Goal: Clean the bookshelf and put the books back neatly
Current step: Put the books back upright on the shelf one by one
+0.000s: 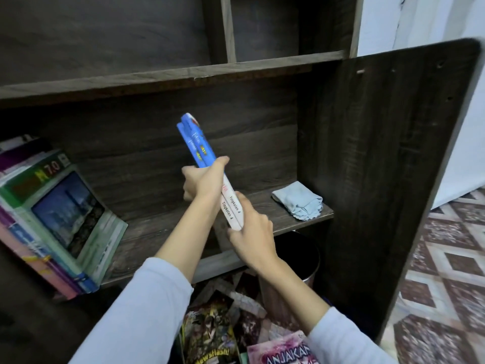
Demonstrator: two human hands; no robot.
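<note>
Two thin books (199,145) with blue and white spines are held together, spines toward me, tilted in front of the middle shelf (162,232) of the dark wooden bookshelf. My left hand (203,181) grips them around the middle. My right hand (252,232) holds their lower white end. A stack of books (60,214) leans at the left end of the same shelf. A crumpled light blue cloth (298,200) lies on the shelf's right end.
The bookshelf's tall side panel (380,166) stands at the right. Loose books and magazines (225,334) are piled on the floor below. A dark bin (296,258) sits under the shelf. Patterned floor tiles (446,271) lie to the right.
</note>
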